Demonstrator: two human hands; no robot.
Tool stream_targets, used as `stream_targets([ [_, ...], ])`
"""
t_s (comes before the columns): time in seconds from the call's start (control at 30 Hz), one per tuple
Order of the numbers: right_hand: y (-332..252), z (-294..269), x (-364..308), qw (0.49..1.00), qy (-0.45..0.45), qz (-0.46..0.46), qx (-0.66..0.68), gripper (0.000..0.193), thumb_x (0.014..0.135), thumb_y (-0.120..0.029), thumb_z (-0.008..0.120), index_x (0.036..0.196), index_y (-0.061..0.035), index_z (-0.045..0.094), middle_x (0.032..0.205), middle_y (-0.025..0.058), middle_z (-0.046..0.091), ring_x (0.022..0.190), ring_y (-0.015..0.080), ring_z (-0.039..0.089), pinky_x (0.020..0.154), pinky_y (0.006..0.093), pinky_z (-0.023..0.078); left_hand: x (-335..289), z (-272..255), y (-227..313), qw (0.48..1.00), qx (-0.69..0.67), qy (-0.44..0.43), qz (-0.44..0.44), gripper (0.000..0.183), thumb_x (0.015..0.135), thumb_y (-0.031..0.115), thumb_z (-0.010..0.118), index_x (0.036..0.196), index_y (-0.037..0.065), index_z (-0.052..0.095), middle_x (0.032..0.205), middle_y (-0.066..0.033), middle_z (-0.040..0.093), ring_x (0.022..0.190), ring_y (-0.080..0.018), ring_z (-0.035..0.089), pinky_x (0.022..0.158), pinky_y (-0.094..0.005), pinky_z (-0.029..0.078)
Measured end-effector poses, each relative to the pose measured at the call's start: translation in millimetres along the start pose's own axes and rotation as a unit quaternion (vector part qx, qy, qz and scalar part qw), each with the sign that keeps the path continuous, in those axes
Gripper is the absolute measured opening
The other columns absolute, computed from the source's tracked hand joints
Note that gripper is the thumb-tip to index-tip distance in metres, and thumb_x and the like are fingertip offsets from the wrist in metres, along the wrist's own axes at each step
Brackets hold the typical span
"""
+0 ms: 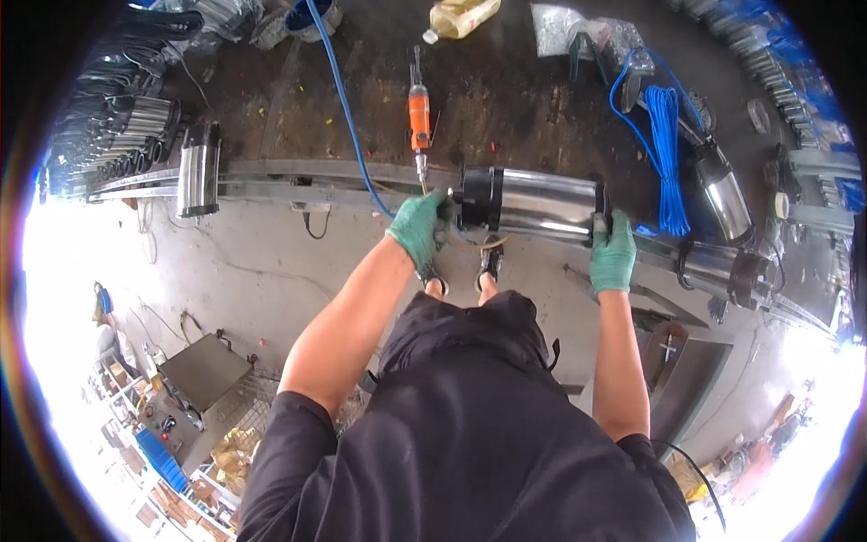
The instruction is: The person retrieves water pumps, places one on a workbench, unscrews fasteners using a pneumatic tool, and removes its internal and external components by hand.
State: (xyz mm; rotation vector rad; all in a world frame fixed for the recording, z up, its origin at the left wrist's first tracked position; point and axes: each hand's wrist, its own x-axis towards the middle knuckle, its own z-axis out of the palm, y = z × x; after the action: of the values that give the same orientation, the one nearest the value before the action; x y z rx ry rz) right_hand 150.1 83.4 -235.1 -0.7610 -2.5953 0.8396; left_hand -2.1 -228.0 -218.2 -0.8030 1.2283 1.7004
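Along a stained workbench's (361, 99) front edge, a black-capped steel cylinder (546, 206) lies sideways near an orange handheld power tool (419, 117); the gloved right hand (614, 251) clamps its right end, the left hand (419, 229) curls at the other, grip unclear.

steel cylinder (548, 206): bright glare streaks, between left hand (418, 230) and right hand (614, 253)
gloves: readable, slightly soft
bench top (298, 126): dim, beyond hands
floor (271, 262): pale, brighter, below left hand
far left/right of hands: blown white, strong light there
rim: fisheye bend, black vignette, rainbow fringe far left
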Motion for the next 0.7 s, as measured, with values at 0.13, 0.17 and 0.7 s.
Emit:
stream_targets([
  [0.13,-20.7,-10.8,-19.0,0.999,0.041,-0.018,0.031,0.033,0.1,-0.021,0.063,0.117,0.0061,0.061,0.108,0.0268,0.067,0.097,0.0428,0.063,0.088,0.0478,0.05,9.5,-12.0,6.3,0.999,-0.012,-0.019,-0.023,0.027,0.106,0.031,0.058,0.09,0.009,0.06,0.07,0.0003,0.057,0.047,-0.0082,0.04,0.04,-0.0237,0.026],
  [0.17,-34.8,-17.2,-30.7,0.998,0.039,-0.049,-0.024,0.033,0.098,-0.018,0.063,0.122,0.0048,0.061,0.111,0.0249,0.068,0.099,0.0417,0.065,0.089,0.0463,0.051,8.5,-17.0,5.2,0.999,-0.008,-0.029,-0.03,0.027,0.106,0.031,0.058,0.092,0.008,0.061,0.071,-0.0006,0.058,0.047,-0.0083,0.04,0.04,-0.0237,0.026],
  [0.7,-139.9,154.2,-90.8,0.906,-0.39,-0.161,0.035,0.024,0.098,-0.019,0.061,0.11,0.0021,0.061,0.094,0.0241,0.068,0.089,0.0441,0.065,0.072,0.049,0.051,-5.4,-56.2,12.6,0.986,0.084,-0.103,0.101,0.023,0.103,0.022,0.061,0.113,0.002,0.066,0.096,-0.0057,0.073,0.079,-0.018,0.067,0.071,-0.0324,0.054],
])
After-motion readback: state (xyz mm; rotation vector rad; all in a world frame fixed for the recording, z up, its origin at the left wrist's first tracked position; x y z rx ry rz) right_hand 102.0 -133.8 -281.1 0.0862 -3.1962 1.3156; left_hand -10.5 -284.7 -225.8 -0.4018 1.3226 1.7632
